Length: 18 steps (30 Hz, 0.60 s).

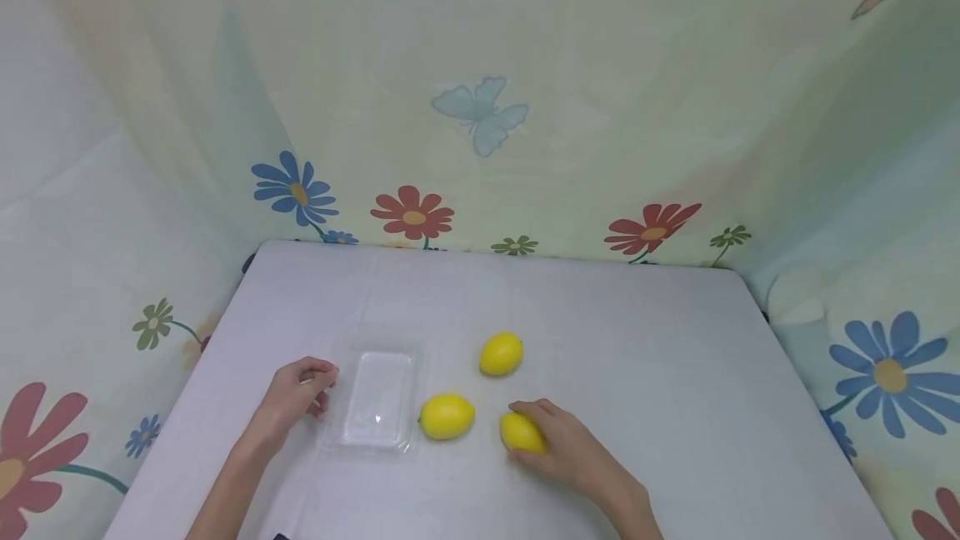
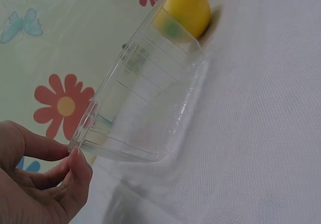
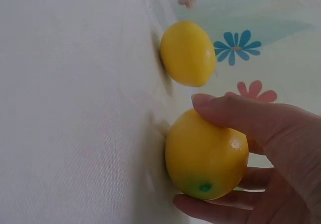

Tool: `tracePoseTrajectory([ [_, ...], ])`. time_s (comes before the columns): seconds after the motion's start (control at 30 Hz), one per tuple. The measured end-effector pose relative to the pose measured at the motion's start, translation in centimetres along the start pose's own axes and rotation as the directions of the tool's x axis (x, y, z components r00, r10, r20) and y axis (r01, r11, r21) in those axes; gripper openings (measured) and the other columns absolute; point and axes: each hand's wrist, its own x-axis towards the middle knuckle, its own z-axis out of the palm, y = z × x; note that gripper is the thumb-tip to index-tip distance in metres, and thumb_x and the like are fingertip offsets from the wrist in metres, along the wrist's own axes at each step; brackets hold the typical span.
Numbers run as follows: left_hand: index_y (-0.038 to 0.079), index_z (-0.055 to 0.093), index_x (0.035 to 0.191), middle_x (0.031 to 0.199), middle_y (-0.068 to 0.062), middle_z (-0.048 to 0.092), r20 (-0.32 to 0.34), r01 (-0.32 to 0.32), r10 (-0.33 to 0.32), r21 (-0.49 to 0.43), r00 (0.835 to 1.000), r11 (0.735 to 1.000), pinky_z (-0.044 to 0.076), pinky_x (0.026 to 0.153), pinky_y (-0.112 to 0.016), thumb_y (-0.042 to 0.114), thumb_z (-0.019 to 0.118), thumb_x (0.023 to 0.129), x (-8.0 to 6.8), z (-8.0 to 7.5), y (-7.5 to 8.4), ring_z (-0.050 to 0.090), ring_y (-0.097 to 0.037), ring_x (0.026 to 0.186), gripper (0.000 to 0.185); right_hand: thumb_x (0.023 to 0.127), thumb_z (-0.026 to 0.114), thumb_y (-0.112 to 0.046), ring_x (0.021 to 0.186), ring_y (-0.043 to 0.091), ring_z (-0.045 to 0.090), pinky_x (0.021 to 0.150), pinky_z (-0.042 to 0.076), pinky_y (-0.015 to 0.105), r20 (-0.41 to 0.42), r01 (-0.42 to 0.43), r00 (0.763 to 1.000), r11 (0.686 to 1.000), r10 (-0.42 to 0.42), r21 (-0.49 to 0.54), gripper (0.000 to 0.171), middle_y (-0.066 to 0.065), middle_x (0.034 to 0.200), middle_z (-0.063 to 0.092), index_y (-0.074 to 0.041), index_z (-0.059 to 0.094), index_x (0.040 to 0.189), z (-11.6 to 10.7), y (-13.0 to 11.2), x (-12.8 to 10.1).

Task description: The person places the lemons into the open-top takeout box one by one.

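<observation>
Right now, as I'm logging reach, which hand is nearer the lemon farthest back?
Right. The right hand grips another lemon, in front of the back lemon and slightly rightward. The left hand is farther away, well to its left, pinching the clear container by its rim.

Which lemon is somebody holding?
The rightmost lemon, in the right hand; the lemon beside the clear box and the farthest lemon lie untouched.

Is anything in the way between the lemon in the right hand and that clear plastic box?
Yes, along the table: a second lemon lies between the right hand's lemon and the clear box, beside the box. The third lemon sits farther back, off that line. Lifting over would probably avoid both.
</observation>
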Motion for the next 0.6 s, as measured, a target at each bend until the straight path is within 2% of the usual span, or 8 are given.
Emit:
tracePoseTrajectory([
  [0.13,-0.009,0.055,0.129,0.107,-0.019,0.065,-0.004,0.000,0.000,0.001,1.000,1.000,0.055,0.057,-0.028,0.016,0.058,0.103,-0.1,0.1,0.0,0.058,-0.016,0.068,0.036,0.086,0.083,-0.036,0.111,0.019,0.064,0.099,0.055,0.048,0.001,0.012,1.000,1.000,-0.012,0.000,0.057,0.000,0.126,0.066,-0.016,0.063,0.135,-0.1,0.0,-0.2],
  [0.37,-0.010,0.056,0.128,0.105,-0.018,0.064,0.000,-0.009,0.009,-0.018,1.000,1.000,0.055,0.056,-0.028,0.015,0.059,0.103,-0.3,0.2,0.1,0.058,-0.016,0.067,0.035,0.087,0.083,-0.031,0.108,0.015,0.065,0.096,0.057,0.043,-0.068,0.059,0.996,0.997,-0.062,-0.058,0.056,-0.002,0.122,0.067,-0.014,0.063,0.136,-0.2,-0.5,-0.2],
  [0.6,-0.011,0.056,0.128,0.105,-0.019,0.064,-0.001,-0.011,0.011,-0.033,1.000,0.999,0.055,0.056,-0.028,0.013,0.059,0.102,-0.4,0.1,0.2,0.059,-0.016,0.066,0.035,0.090,0.081,-0.029,0.112,0.014,0.065,0.099,0.057,0.041,-0.092,0.110,0.989,0.992,-0.116,-0.060,0.055,-0.002,0.126,0.066,-0.015,0.061,0.139,-1.0,-2.6,0.5],
])
